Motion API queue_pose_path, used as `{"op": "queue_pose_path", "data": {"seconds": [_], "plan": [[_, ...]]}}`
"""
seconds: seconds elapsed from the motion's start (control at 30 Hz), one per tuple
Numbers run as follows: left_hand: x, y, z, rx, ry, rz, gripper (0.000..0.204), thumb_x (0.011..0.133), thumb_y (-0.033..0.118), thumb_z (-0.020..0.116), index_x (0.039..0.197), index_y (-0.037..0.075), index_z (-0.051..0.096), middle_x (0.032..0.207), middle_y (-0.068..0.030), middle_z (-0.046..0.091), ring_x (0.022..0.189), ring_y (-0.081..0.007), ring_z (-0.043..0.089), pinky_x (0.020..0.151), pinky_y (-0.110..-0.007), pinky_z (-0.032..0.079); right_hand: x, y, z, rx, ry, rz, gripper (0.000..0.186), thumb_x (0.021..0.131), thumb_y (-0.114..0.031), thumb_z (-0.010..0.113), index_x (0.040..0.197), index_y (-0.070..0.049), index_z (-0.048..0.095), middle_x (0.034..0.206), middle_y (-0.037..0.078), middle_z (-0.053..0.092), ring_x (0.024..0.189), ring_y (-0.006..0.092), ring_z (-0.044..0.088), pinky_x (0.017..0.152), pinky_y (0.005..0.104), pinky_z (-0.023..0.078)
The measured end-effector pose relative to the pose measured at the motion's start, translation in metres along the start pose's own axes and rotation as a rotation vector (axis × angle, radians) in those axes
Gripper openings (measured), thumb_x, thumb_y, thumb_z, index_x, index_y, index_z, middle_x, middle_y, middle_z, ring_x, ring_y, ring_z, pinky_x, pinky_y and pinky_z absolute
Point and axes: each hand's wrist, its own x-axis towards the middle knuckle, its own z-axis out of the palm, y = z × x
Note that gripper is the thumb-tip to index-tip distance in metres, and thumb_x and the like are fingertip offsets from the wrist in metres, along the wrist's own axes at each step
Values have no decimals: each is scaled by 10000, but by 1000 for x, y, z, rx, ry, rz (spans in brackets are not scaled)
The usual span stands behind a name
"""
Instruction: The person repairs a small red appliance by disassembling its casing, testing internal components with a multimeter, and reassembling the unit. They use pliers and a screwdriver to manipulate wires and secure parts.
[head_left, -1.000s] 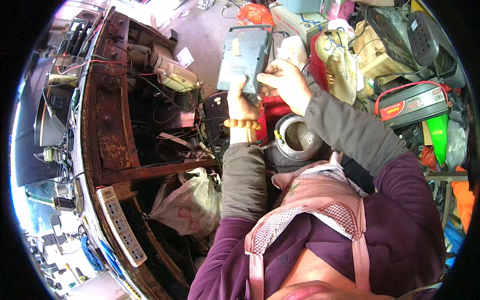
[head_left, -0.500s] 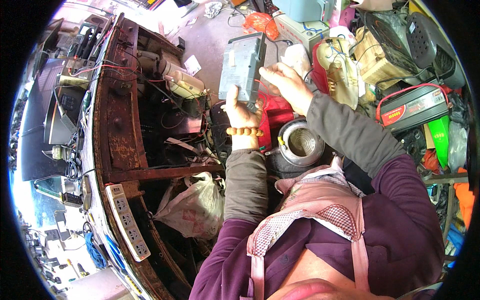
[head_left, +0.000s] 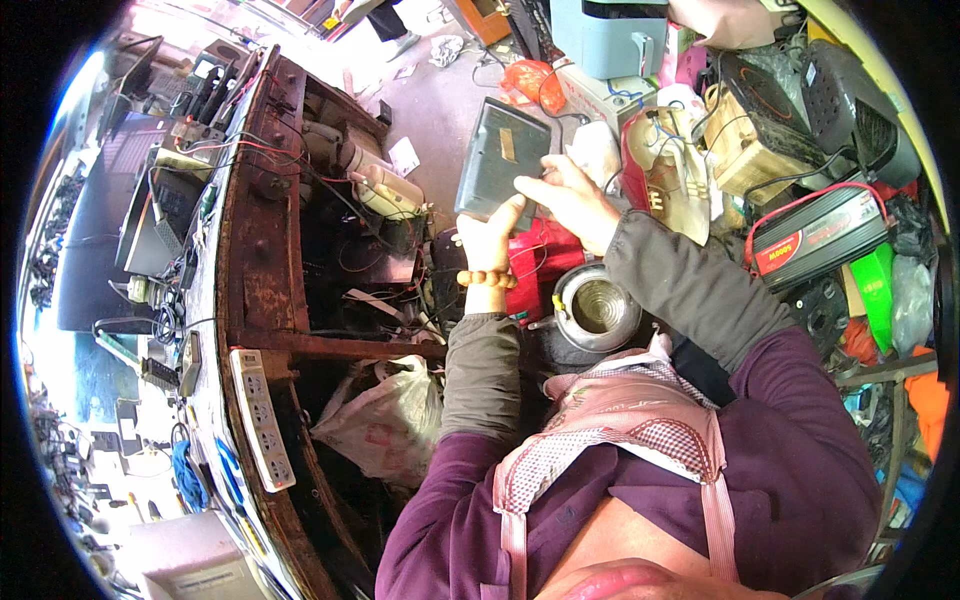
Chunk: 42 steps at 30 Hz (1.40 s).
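A dark grey, flat rectangular device case (head_left: 483,165) with a strip of tan tape on its face is raised in front of me. My left hand (head_left: 490,235), with a beaded bracelet at the wrist, grips its lower edge, the thumb pointing up by the corner. Beside the lower right corner is my right hand (head_left: 582,203), its fingers stretched toward the case and the left thumb; whether the tips touch is unclear. Thin red wires (head_left: 541,237) hang below the case. A round metal pot-like vessel (head_left: 598,308) stands beneath my hands.
On the left runs a worn wooden bench (head_left: 262,225) with a white power strip (head_left: 262,420) along its edge. A white plastic bag (head_left: 385,415) hangs under it. To the right lie a black inverter (head_left: 818,238), a wooden box (head_left: 745,140) and a light blue appliance (head_left: 605,45).
The case has turned in my left hand, so a darker face with tape now shows. My right fingers have spread and come lower by its corner. The view has shifted slightly.
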Motion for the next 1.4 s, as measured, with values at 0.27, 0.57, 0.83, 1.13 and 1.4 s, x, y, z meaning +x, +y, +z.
{"op": "queue_pose_path", "data": {"seconds": [0.27,0.57,0.83,1.13,1.4], "plan": [[-67,17,31,1255,-39,725,615,723,301,894,1243,52,681,1021,-141,734,864,-332,723,764,-421,597,-46,-15,-12,314,-215,218,207,925,-269,755,1019,-87,723,928,62,739,778,188,721,640,363,599],[-131,66,-14,424,56,222,616,889,217,857,1412,22,595,1113,-83,716,840,-117,681,668,-265,549,-69,-29,-31,404,-496,329,312,918,-243,670,1149,-34,692,1009,100,756,865,225,737,736,395,618],[-156,60,-43,-180,-330,-188,709,937,614,697,1318,21,620,989,-83,722,651,-136,634,473,-255,455,-85,-27,-14,409,-712,118,363,867,-178,727,1179,5,697,1033,91,758,925,166,723,883,312,562],[-201,85,-25,-224,-216,-278,603,913,429,784,1301,-1,617,910,-182,754,486,-130,583,398,-223,422,-94,-30,2,169,-826,37,388,919,-184,698,1232,42,667,1080,82,735,988,173,681,907,308,527],[-213,167,-15,-316,-165,40,367,994,264,701,1244,-2,663,941,-89,741,517,-100,598,423,-217,449,-107,-34,18,310,-1263,-42,1032,835,-570,789,1584,-8,356,1446,129,583,1320,265,570,1167,435,392]]}}
